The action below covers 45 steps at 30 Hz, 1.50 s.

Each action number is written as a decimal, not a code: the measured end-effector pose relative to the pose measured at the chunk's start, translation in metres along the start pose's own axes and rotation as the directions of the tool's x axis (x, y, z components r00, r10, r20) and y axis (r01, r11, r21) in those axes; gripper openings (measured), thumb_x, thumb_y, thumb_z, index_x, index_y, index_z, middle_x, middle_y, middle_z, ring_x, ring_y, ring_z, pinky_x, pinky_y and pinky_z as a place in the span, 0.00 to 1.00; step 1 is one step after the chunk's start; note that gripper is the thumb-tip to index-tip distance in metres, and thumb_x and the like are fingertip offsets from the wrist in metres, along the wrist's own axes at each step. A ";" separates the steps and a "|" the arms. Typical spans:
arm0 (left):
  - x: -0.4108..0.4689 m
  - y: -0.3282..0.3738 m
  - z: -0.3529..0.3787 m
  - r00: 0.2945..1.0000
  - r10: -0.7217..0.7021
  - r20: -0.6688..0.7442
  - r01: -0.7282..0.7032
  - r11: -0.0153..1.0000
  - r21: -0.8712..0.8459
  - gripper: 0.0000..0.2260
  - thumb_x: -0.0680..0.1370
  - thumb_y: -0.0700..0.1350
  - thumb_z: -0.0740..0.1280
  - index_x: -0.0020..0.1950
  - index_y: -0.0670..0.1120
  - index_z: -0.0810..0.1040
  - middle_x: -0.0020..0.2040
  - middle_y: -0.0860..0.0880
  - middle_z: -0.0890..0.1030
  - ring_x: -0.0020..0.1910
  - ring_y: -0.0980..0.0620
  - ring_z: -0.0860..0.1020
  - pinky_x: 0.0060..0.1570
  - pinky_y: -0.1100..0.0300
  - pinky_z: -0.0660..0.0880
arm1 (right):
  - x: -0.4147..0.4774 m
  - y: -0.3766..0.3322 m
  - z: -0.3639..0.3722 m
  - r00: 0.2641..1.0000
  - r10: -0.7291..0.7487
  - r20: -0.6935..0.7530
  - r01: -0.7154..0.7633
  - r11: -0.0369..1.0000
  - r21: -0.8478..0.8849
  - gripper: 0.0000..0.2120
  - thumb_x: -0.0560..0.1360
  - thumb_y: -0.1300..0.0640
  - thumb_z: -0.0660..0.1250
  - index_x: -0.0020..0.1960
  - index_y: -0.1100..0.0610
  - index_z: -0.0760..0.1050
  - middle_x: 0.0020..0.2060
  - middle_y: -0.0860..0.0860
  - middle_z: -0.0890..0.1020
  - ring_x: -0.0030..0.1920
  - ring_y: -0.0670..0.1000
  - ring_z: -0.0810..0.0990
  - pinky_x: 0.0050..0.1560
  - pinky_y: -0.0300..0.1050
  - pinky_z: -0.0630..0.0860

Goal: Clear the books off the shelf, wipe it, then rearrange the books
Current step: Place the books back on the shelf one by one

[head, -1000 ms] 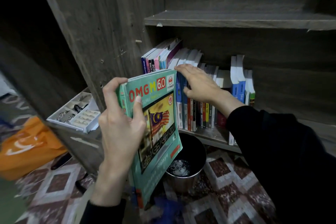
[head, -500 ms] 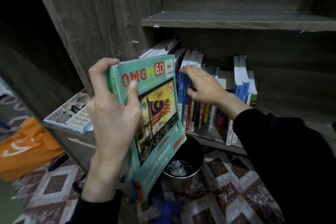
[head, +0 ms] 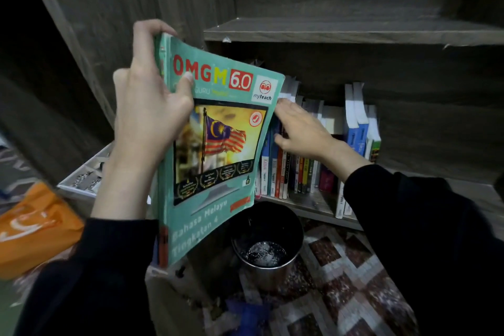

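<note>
Holding a teal OMGM 6.0 workbook point(head: 218, 172) upright, left hand point(head: 147, 117) gripping its spine edge | right hand point(head: 302, 131), fingers nearly straight, resting atop books point(head: 305, 172) standing on the lower shelf point(head: 308, 204) | risk: the floppy workbook may slip into the metal bucket point(head: 267, 248) below.

A home room: wooden bookshelf point(head: 354, 33) of schoolbooks point(head: 305, 172) over a patterned tile floor point(head: 341, 294).

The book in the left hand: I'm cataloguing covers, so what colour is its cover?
The book is teal, around a flag photo; the head view shows it.
</note>
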State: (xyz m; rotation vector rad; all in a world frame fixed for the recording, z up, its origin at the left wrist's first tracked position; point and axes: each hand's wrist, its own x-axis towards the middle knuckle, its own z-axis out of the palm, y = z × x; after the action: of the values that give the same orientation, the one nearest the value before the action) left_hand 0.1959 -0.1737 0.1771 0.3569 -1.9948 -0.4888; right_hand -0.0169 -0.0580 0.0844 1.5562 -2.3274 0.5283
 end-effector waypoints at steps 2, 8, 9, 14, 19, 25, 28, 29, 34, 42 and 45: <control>0.002 -0.001 0.002 0.999 -0.036 0.007 0.035 0.999 0.034 0.18 0.77 0.41 0.65 0.65 0.47 0.66 0.49 0.51 0.74 0.48 0.50 0.71 0.45 0.61 0.69 | 0.001 0.001 0.001 1.000 -0.002 -0.003 0.002 1.000 -0.004 0.27 0.74 0.58 0.65 0.71 0.57 0.64 0.67 0.55 0.71 0.68 0.52 0.67 0.68 0.42 0.62; 0.003 -0.001 0.002 0.997 -0.079 -0.005 0.080 0.994 0.079 0.19 0.77 0.39 0.64 0.66 0.48 0.65 0.50 0.51 0.72 0.52 0.51 0.67 0.44 0.64 0.63 | 0.001 0.002 0.002 1.000 -0.004 -0.007 0.004 1.000 -0.009 0.27 0.74 0.58 0.66 0.72 0.57 0.63 0.68 0.54 0.69 0.70 0.52 0.66 0.69 0.43 0.60; 0.003 -0.001 0.002 0.997 -0.080 -0.008 0.081 0.994 0.078 0.19 0.77 0.39 0.65 0.66 0.48 0.65 0.51 0.51 0.72 0.52 0.50 0.69 0.47 0.62 0.66 | 0.001 0.002 0.002 1.000 -0.004 -0.004 0.004 1.000 -0.003 0.27 0.74 0.58 0.66 0.72 0.57 0.63 0.69 0.54 0.69 0.70 0.52 0.66 0.69 0.43 0.60; 0.000 0.002 0.001 0.999 -0.036 -0.040 0.039 0.997 0.069 0.18 0.76 0.38 0.66 0.64 0.45 0.67 0.47 0.53 0.74 0.44 0.58 0.77 0.51 0.55 0.77 | 0.001 0.002 0.003 1.000 0.002 0.012 -0.002 1.000 0.002 0.28 0.74 0.58 0.66 0.72 0.57 0.62 0.69 0.54 0.68 0.70 0.51 0.65 0.71 0.44 0.59; -0.015 0.001 0.011 0.998 -0.007 -0.064 0.010 0.999 0.041 0.17 0.75 0.35 0.66 0.63 0.38 0.68 0.41 0.56 0.72 0.35 0.77 0.72 0.33 0.81 0.64 | 0.001 0.001 0.002 1.000 0.010 0.018 -0.010 1.000 0.022 0.27 0.74 0.58 0.66 0.71 0.56 0.63 0.69 0.53 0.68 0.71 0.51 0.65 0.70 0.45 0.60; -0.029 -0.008 0.022 0.993 -0.022 -0.117 0.025 0.999 0.026 0.15 0.77 0.35 0.66 0.62 0.35 0.68 0.43 0.52 0.75 0.31 0.72 0.72 0.30 0.80 0.68 | 0.000 0.000 0.001 0.999 0.029 0.016 -0.029 0.999 0.024 0.26 0.75 0.58 0.65 0.71 0.56 0.63 0.69 0.52 0.68 0.70 0.50 0.65 0.68 0.43 0.61; -0.028 -0.007 0.019 0.988 -0.061 -0.141 0.069 0.996 0.051 0.16 0.76 0.35 0.66 0.63 0.37 0.69 0.40 0.52 0.74 0.27 0.65 0.69 0.29 0.79 0.65 | 0.001 0.000 0.001 0.999 0.032 0.020 -0.033 0.999 0.011 0.26 0.74 0.59 0.65 0.70 0.56 0.63 0.68 0.52 0.69 0.69 0.50 0.66 0.68 0.42 0.61; -0.027 -0.006 0.018 0.987 -0.072 -0.141 0.081 0.995 0.060 0.16 0.76 0.35 0.66 0.63 0.37 0.69 0.39 0.52 0.74 0.26 0.64 0.68 0.29 0.78 0.64 | 0.001 0.001 0.001 0.999 0.034 0.021 -0.034 0.999 0.010 0.26 0.74 0.59 0.65 0.70 0.56 0.63 0.68 0.53 0.69 0.69 0.50 0.66 0.68 0.42 0.61; -0.023 0.007 0.016 0.991 -0.082 -0.110 0.092 0.992 0.088 0.17 0.77 0.36 0.65 0.64 0.40 0.68 0.39 0.55 0.73 0.27 0.63 0.70 0.30 0.77 0.68 | 0.002 0.001 0.002 0.999 0.038 0.022 -0.038 0.999 0.003 0.27 0.73 0.60 0.65 0.71 0.55 0.63 0.69 0.53 0.68 0.69 0.51 0.66 0.68 0.43 0.62; -0.017 0.026 0.024 0.993 -0.065 -0.097 0.073 0.994 0.085 0.18 0.75 0.35 0.64 0.64 0.42 0.68 0.40 0.53 0.73 0.29 0.62 0.69 0.35 0.80 0.64 | -0.001 0.001 -0.001 0.999 -0.026 0.022 0.027 0.999 -0.020 0.28 0.73 0.58 0.63 0.71 0.56 0.62 0.69 0.54 0.68 0.68 0.51 0.67 0.54 0.37 0.62; -0.017 0.027 0.025 0.993 -0.056 -0.106 0.063 0.996 0.067 0.18 0.75 0.35 0.64 0.64 0.42 0.69 0.42 0.54 0.74 0.28 0.60 0.69 0.36 0.75 0.67 | 0.000 0.006 -0.001 0.996 -0.058 0.065 0.063 0.995 -0.077 0.29 0.74 0.57 0.62 0.74 0.52 0.61 0.72 0.54 0.64 0.72 0.52 0.62 0.60 0.42 0.65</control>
State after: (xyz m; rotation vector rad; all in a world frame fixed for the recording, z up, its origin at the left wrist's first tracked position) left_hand 0.1796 -0.1377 0.1670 0.4777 -1.9075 -0.4291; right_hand -0.0225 -0.0558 0.0842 1.6228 -2.3083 0.3739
